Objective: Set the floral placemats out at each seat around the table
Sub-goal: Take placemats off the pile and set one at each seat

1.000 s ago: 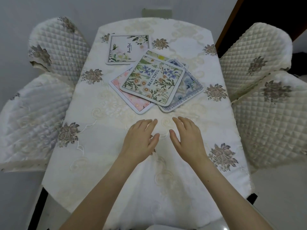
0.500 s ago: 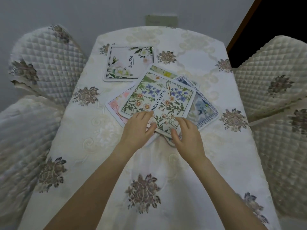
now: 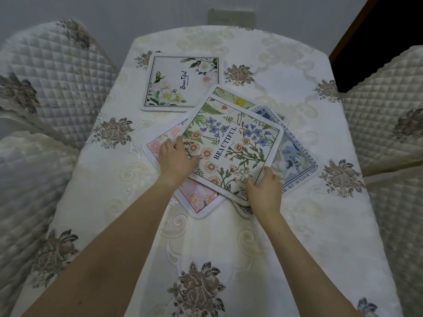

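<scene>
Floral placemats: four fanned in a loose pile mid-table on the cream embroidered tablecloth. Top placemat, wildflower print lettered BEAUTIFUL, gripped at two corners. Left hand: fingers closed over its left corner, thumb on the printed face. Right hand: fingers curled around its near-right corner. Pink placemat under the left palm; blue placemat beyond the right fingertips. White-rose placemat lies apart, past the left fingertips. Quilted chairs flank both sides.
</scene>
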